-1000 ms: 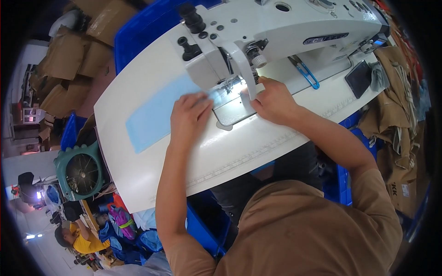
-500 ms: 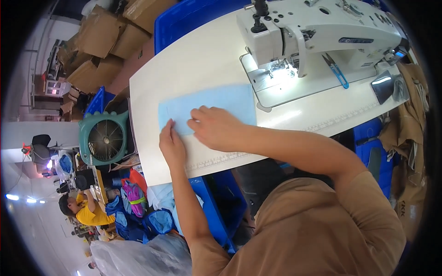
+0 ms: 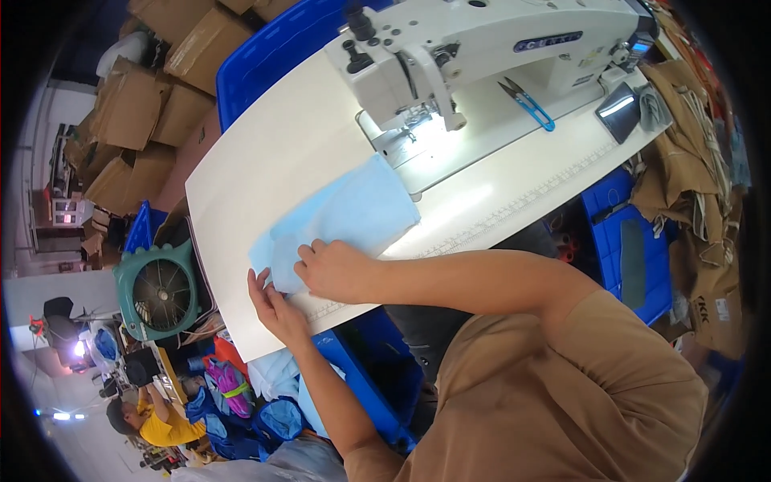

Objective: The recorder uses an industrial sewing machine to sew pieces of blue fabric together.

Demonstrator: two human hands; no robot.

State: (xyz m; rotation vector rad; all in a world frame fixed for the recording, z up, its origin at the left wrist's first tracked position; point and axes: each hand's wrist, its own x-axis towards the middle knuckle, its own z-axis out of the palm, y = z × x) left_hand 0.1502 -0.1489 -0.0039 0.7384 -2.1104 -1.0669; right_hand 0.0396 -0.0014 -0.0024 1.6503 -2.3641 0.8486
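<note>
A light blue piece of cloth (image 3: 353,207) lies on the white sewing table, one layer partly folded over another, its upper right end against the machine's metal plate. With curled fingers, my right hand (image 3: 336,271) grips the cloth near its lower left edge; the fingertips are partly hidden. My left hand (image 3: 277,309) is at the cloth's lower left corner, fingers apart and touching the edge. Beyond the cloth's right end stands a white sewing machine (image 3: 498,48), its lamp lit over the needle area.
Blue-handled thread snips (image 3: 530,106) lie on the machine bed. A dark phone-like device (image 3: 618,112) rests at the table's right. Printed ruler marks (image 3: 514,197) run along the near edge. Blue bins (image 3: 257,56), a green fan (image 3: 161,291) and cardboard boxes stand around; a person in yellow (image 3: 165,422) works at lower left.
The cloth has turned and shifted, its lower left end drawn nearer to me and a layer folded over. Both hands have moved nearer and left with it. The whole view has tilted.
</note>
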